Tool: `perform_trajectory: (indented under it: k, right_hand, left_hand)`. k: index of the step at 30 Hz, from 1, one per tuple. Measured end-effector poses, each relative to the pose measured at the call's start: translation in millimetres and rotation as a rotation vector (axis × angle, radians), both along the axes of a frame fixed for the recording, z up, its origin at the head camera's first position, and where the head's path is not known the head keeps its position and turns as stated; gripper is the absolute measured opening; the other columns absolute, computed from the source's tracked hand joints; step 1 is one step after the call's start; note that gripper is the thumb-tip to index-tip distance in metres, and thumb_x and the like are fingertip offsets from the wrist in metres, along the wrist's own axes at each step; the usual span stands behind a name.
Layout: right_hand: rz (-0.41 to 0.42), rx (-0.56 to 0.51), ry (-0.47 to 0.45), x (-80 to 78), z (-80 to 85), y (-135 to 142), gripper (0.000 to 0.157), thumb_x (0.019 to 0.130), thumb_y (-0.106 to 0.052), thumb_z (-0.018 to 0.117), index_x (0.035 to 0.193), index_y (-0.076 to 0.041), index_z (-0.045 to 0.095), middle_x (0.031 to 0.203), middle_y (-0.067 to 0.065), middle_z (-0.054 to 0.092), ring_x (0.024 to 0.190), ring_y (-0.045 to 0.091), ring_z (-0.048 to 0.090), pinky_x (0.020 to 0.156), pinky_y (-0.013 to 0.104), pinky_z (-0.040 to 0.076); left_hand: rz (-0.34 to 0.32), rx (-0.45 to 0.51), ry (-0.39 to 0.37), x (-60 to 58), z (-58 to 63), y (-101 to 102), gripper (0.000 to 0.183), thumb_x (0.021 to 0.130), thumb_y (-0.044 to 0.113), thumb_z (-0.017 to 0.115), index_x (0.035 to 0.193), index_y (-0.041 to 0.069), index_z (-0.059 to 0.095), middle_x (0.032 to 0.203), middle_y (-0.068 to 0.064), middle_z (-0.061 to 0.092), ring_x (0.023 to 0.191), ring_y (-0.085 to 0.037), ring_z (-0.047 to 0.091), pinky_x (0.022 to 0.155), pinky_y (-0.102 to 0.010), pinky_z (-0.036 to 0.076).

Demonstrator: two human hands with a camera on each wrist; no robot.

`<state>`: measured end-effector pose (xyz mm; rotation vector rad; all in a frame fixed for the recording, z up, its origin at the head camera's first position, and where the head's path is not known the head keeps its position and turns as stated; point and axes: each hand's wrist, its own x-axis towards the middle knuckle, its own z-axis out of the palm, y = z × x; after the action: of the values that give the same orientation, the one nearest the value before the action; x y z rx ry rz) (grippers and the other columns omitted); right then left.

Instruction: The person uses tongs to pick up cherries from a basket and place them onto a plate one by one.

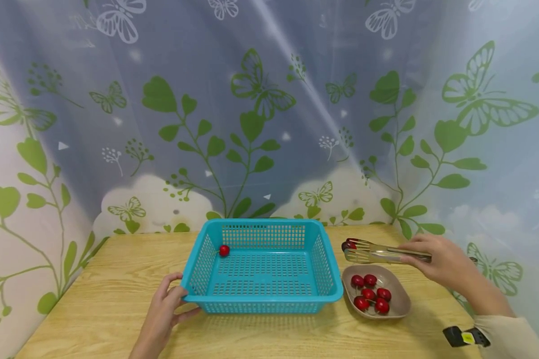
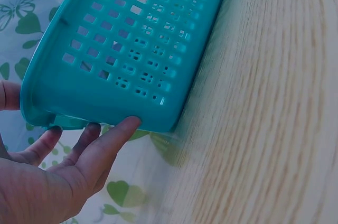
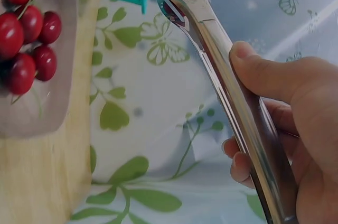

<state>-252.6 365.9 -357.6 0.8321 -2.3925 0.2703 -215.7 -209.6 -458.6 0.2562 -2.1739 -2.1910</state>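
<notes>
My left hand [image 1: 159, 309] holds the near left corner of a turquoise plastic basket [image 1: 269, 299], fingers at its rim and against the outer wall [image 2: 121, 65]. One red cherry [image 1: 224, 251] lies inside, toward the far left. My right hand [image 1: 444, 262] grips metal tongs [image 3: 237, 102] with the thumb on one arm and fingers around the other. Between the slotted tong heads is a dark red cherry [image 1: 349, 245], held above the far side of a beige bowl [image 1: 402, 304], right of the basket. In the right wrist view the cherry is partly hidden by the tongs.
Several red cherries with stems [image 1: 368, 294] lie in the bowl, which stands close by the basket's right wall. A light wooden table [image 1: 130, 269] carries everything. Behind and beside it hangs a curtain [image 1: 296, 149] printed with leaves and butterflies.
</notes>
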Motion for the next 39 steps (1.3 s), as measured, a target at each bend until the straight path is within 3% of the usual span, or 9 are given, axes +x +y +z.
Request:
perform_trajectory:
  k: [7, 14, 17, 25, 33, 39]
  right_hand:
    - [-0.084, -0.008, -0.013, 13.7, -11.4, 22, 0.028, 0.073, -0.014, 0.089, 0.099, -0.014, 0.082, 0.089, -0.005, 0.073, 0.07, -0.002, 0.058, 0.052, 0.022, 0.047]
    - [-0.11, 0.005, -0.023, 19.0, -21.7, 39, 0.028, 0.073, -0.016, 0.089, 0.1, -0.011, 0.081, 0.085, -0.007, 0.069, 0.067, -0.011, 0.045, 0.05, 0.02, 0.039]
    - [-0.125, 0.013, -0.028, 18.9, -27.1, 45, 0.028, 0.071, -0.016, 0.09, 0.098, -0.012, 0.082, 0.085, -0.007, 0.071, 0.066, -0.008, 0.049, 0.051, 0.022, 0.042]
    - [-0.249, 0.08, -0.213, 19.7, -37.5, 59, 0.022, 0.079, -0.024, 0.086, 0.099, -0.018, 0.081, 0.097, 0.0, 0.076, 0.077, 0.019, 0.069, 0.061, 0.037, 0.059]
    - [-0.292, 0.096, -0.324, 16.6, -41.4, 60, 0.023, 0.082, -0.028, 0.084, 0.102, -0.016, 0.082, 0.099, 0.002, 0.076, 0.078, 0.02, 0.069, 0.061, 0.039, 0.059]
    - [-0.301, 0.082, -0.399, 13.2, -39.6, 60, 0.023, 0.083, -0.025, 0.083, 0.102, -0.013, 0.081, 0.105, 0.014, 0.076, 0.084, 0.03, 0.071, 0.063, 0.047, 0.061]
  left_hand:
    - [0.004, -0.002, -0.007, -1.1, -0.2, 0, 0.046, 0.101, 0.014, 0.045, 0.146, 0.007, 0.037, 0.145, -0.033, 0.05, 0.103, -0.024, 0.072, 0.087, -0.054, 0.066]
    - [0.001, -0.005, -0.002, 0.5, 0.1, 0, 0.046, 0.101, 0.014, 0.044, 0.146, 0.007, 0.037, 0.144, -0.032, 0.051, 0.103, -0.024, 0.072, 0.088, -0.054, 0.066]
    - [0.001, -0.004, -0.002, 0.8, -0.1, 0, 0.046, 0.101, 0.014, 0.044, 0.146, 0.007, 0.037, 0.144, -0.032, 0.05, 0.103, -0.024, 0.072, 0.088, -0.054, 0.066]
    - [0.006, 0.003, -0.01, -0.8, 0.2, 0, 0.046, 0.1, 0.013, 0.044, 0.145, 0.008, 0.037, 0.147, -0.033, 0.048, 0.103, -0.024, 0.072, 0.088, -0.054, 0.066]
    - [0.0, 0.013, 0.002, 0.7, -0.4, 0, 0.046, 0.101, 0.013, 0.045, 0.146, 0.007, 0.037, 0.144, -0.032, 0.05, 0.101, -0.023, 0.072, 0.088, -0.054, 0.066]
    - [0.004, 0.013, 0.003, 1.3, 1.1, 1, 0.045, 0.101, 0.013, 0.046, 0.145, 0.008, 0.038, 0.142, -0.032, 0.053, 0.103, -0.025, 0.073, 0.088, -0.054, 0.066]
